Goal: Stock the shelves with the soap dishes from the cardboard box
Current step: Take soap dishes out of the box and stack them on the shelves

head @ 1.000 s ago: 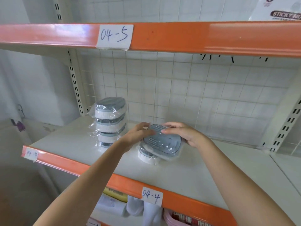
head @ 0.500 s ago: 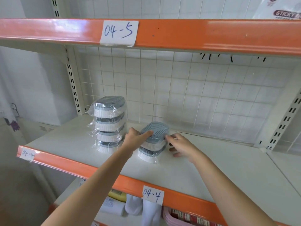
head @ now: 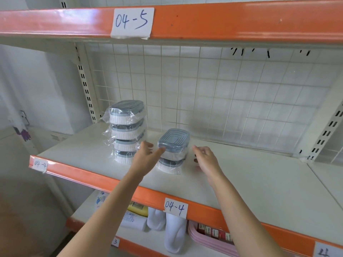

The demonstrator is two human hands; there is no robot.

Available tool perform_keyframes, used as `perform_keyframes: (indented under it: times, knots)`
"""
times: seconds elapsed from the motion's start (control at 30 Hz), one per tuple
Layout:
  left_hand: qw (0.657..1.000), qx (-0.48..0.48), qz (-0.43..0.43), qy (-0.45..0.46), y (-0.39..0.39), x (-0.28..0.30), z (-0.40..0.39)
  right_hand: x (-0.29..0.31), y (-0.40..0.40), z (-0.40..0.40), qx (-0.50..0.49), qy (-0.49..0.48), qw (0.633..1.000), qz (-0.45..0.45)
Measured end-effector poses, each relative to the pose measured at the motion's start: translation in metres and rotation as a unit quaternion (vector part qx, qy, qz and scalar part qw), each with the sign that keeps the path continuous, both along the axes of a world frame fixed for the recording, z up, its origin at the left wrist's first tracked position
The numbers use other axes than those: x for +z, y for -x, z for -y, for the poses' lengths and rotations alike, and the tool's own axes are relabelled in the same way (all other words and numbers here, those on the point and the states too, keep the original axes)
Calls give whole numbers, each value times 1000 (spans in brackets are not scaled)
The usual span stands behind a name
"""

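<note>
Soap dish stack (head: 173, 151) between hands (left thumb touching).

Shelf 04-4 (head: 259, 182) deck is open right of the two-high soap dish stack (head: 173, 151) out to the right upright (head: 323, 134), four-high stack (head: 127, 131) blocks the left rear by the slotted post (head: 86, 93), narrow gap between stacks, wire grid (head: 222, 99) closes the back, 04-5 beam (head: 241, 19) caps headroom.

- You see four wrapped grey-and-white soap dishes (head: 127, 131) stacked left of frame centre.
- You see a two-dish stack (head: 173, 151) at centre, upright on the shelf (head: 259, 175).
</note>
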State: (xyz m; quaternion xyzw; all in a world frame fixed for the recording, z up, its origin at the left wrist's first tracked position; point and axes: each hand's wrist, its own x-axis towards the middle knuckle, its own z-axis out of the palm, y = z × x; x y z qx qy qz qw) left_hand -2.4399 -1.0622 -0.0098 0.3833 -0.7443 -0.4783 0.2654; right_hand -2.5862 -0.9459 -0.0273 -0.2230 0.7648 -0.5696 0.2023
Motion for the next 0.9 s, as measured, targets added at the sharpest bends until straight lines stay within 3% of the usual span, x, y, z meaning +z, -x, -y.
perform_keyframes:
  times: [0.17,0.43,0.6,0.9]
  knots:
    - [992,53,-37,104,-28,-2,-28,1,-25,-34,-25,57,996,-64]
    - [980,136,-146,5,-81,-18,-79,-8,-78,-90,18,183,983,1]
    - [975,182,-122,39,-115,-28,-98,-25,-99,-108,83,184,979,30]
    - [946,316,-77,5,-197,-51,-146,-61,-139,-104,172,147,970,89]
